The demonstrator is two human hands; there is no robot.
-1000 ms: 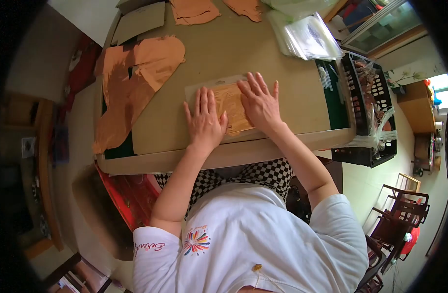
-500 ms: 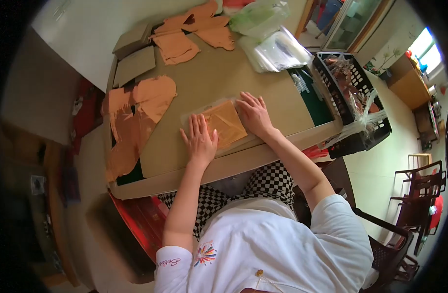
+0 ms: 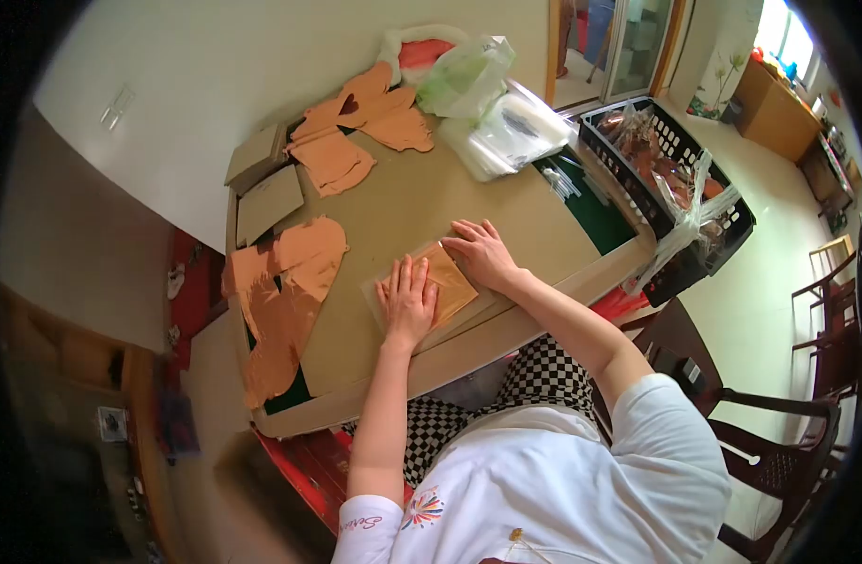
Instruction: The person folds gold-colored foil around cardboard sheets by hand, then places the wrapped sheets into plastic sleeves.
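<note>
A folded orange sheet in a clear plastic bag point(image 3: 452, 293) lies flat on the cardboard tabletop, close to the front edge. My left hand point(image 3: 409, 303) presses on its left part with the fingers stretched out and lying flat. At the bag's upper right corner rests my right hand point(image 3: 484, 258), its fingers extended over the edge and the palm beside the bag. Neither hand lifts anything. Part of the orange sheet is hidden under my left hand.
Loose orange sheets point(image 3: 295, 296) lie at the left, with more orange sheets point(image 3: 332, 162) at the back. Cardboard pieces point(image 3: 269, 207) sit at the left edge. Clear plastic bags point(image 3: 506, 136) are piled at the back right. A black crate point(image 3: 628, 174) holds bagged orange items beside the table.
The camera view has shifted, so the table appears lower. My left hand has slid inward over the orange sheet. My right hand stays at the bag's upper right corner.
</note>
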